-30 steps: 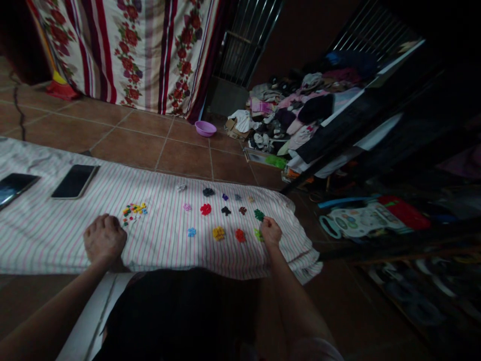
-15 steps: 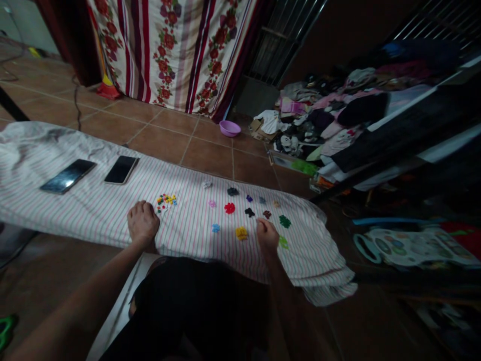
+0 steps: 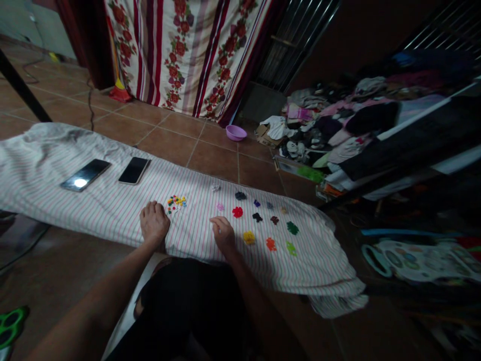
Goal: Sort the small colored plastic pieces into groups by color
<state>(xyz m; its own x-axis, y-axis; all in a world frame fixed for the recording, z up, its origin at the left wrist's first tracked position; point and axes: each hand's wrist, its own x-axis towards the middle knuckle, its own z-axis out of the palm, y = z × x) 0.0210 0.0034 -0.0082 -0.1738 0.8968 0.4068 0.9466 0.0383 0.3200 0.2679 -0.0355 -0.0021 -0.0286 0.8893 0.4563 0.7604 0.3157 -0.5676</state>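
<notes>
My left hand (image 3: 155, 221) rests palm down on the striped cloth (image 3: 195, 235), fingers slightly bent, just left of a small mixed pile of coloured pieces (image 3: 176, 202). My right hand (image 3: 224, 234) hovers low over the cloth, thumb and forefinger pinched and pointing left. Whatever may be in the pinch is too small to make out. Single-colour piles lie about it: pink (image 3: 220, 206), red (image 3: 237, 212), yellow (image 3: 248, 237), black (image 3: 257, 217), orange (image 3: 271, 244), brown (image 3: 274, 220), dark green (image 3: 292, 227) and light green (image 3: 291, 248). The light blue pile is hidden by this hand.
Two phones (image 3: 85, 175) (image 3: 134, 170) lie on the cloth at left. Further piles, white (image 3: 215, 188), dark grey (image 3: 240, 195) and purple (image 3: 256, 203), sit along the far side. On the tiled floor stands a purple basin (image 3: 236, 133), near heaped clothes (image 3: 338, 120).
My right hand has moved left from beside the black and brown piles towards the mixed pile, uncovering the orange pile. My left hand stays by the mixed pile. The view has shifted slightly.
</notes>
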